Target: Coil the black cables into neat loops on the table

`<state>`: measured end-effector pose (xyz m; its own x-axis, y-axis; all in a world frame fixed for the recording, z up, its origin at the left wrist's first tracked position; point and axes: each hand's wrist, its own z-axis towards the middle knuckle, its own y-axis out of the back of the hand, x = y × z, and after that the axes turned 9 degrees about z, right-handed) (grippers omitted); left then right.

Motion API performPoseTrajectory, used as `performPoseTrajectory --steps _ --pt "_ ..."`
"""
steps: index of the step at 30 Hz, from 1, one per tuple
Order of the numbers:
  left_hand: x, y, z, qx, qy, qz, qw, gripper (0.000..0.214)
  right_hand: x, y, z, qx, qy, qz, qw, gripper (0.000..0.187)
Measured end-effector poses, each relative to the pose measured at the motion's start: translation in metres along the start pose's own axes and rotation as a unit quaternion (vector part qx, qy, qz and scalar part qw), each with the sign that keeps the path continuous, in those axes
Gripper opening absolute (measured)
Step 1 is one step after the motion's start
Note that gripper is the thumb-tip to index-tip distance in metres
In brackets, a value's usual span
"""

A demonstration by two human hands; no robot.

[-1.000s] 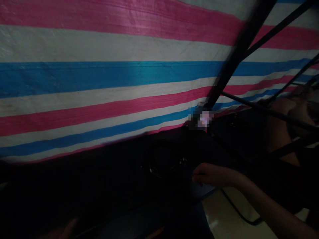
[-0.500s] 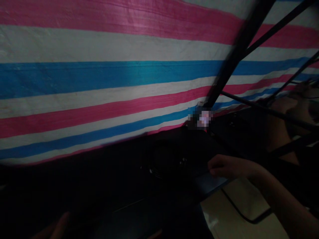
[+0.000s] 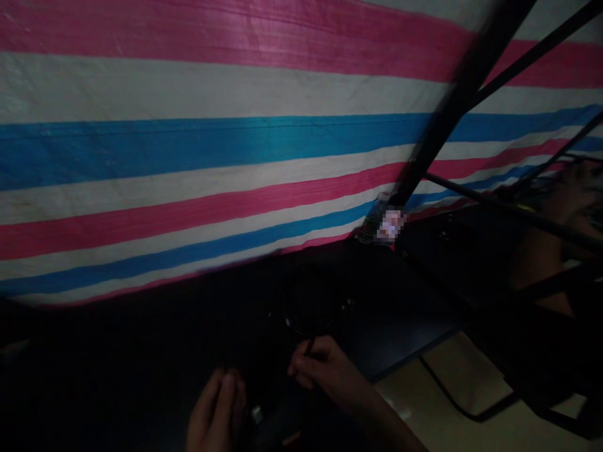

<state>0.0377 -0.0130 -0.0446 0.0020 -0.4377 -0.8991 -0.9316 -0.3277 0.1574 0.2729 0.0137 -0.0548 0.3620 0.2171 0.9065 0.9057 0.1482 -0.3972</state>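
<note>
Striped plastic sheet: the pink, white and blue striped plastic sheet [image 3: 188, 147] hangs behind everything, sweeping from 9 o'clock over 12 to 3.
Dark tabletop: the smooth, blackish tabletop [image 3: 400, 320] runs beneath the sheet from 8 o'clock towards 4; its left part is nearly lost in shadow.
Left hand: the bare left hand [image 3: 217, 408] is at 7 o'clock, fingers drawn in against one another — too dark to tell whether they clamp anything.
Pale block: a small, whitish, blocky piece [image 3: 257, 414] shows just beside the left hand, at its 3 o'clock; its material is unclear.
Black coil: a round, glossy black coil [image 3: 301, 325] lies on the tabletop at 6 o'clock, at the left hand's 2 o'clock.
Right hand: the bare right hand [image 3: 325, 367], apart from the left, is just below the coil at 6 o'clock — thumb and fingertips pinched on a thin black strand [image 3: 309, 346].
Clear bottle: a see-through bottle [image 3: 370, 226] with a blurred label stands at 3 o'clock, near the foot of a slanting black metal post [image 3: 438, 125].
Pale floor: the shiny, yellowish floor [image 3: 447, 376] shows at 4 o'clock.
Co-worker: another person's bare forearm [image 3: 541, 263] is at 3 o'clock, behind black bars.
</note>
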Motion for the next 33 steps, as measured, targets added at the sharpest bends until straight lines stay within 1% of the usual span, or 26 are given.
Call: performPoseTrajectory --steps 1,3,6,8,10,12,14,16,20,22,25,27,29,31,33 --pt "-0.002 -0.009 -0.006 0.012 0.0 0.001 1.0 0.045 -0.008 -0.01 0.0 0.017 -0.012 0.021 1.0 0.043" --pt "-0.006 -0.018 -0.012 0.022 -0.025 0.004 0.999 0.045 -0.017 -0.026 0.0 0.028 -0.021 0.066 0.997 0.042" --pt "-0.014 -0.02 -0.011 -0.001 -0.065 -0.041 0.997 0.044 -0.022 -0.041 -0.003 0.021 -0.048 0.124 0.991 0.044" --pt "-0.021 -0.02 -0.009 -0.024 -0.056 -0.097 0.993 0.044 -0.021 -0.047 -0.006 0.012 -0.077 0.155 0.985 0.047" --pt "-0.031 -0.022 -0.008 -0.028 -0.028 -0.139 0.99 0.043 -0.018 -0.052 -0.011 0.012 -0.111 0.178 0.978 0.048" --pt "-0.043 -0.025 -0.011 -0.01 0.0 -0.171 0.985 0.041 -0.014 -0.056 -0.015 0.018 -0.14 0.202 0.969 0.046" --pt "-0.056 -0.027 -0.015 0.015 0.02 -0.204 0.979 0.039 -0.012 -0.059 -0.017 0.026 -0.153 0.232 0.96 0.042" --pt "-0.068 -0.028 -0.019 0.038 0.021 -0.23 0.972 0.04 -0.011 -0.06 -0.017 0.04 -0.144 0.263 0.953 0.036" --pt "-0.087 -0.028 -0.025 0.092 0.006 -0.239 0.967 0.04 -0.019 -0.063 -0.015 0.071 -0.132 0.314 0.937 0.029" --pt "-0.097 -0.027 -0.027 0.121 0.021 -0.243 0.962 0.035 -0.023 -0.065 -0.015 0.091 -0.149 0.346 0.922 0.027" --pt "-0.111 -0.028 -0.029 0.142 0.037 -0.258 0.955 0.028 -0.024 -0.068 -0.016 0.148 -0.193 0.401 0.883 0.024" --pt "-0.119 -0.029 -0.028 0.131 0.033 -0.265 0.955 0.027 -0.022 -0.071 -0.014 0.185 -0.219 0.425 0.858 0.028" --pt "-0.123 -0.031 -0.024 0.105 0.041 -0.279 0.954 0.03 -0.02 -0.073 -0.011 0.192 -0.231 0.439 0.847 0.037" --pt "-0.122 -0.031 -0.016 0.077 0.05 -0.295 0.951 0.033 -0.019 -0.076 -0.007 0.17 -0.218 0.451 0.849 0.039" --pt "-0.117 -0.029 -0.006 0.072 0.046 -0.292 0.953 0.033 -0.019 -0.079 -0.003 0.139 -0.191 0.462 0.855 0.03"
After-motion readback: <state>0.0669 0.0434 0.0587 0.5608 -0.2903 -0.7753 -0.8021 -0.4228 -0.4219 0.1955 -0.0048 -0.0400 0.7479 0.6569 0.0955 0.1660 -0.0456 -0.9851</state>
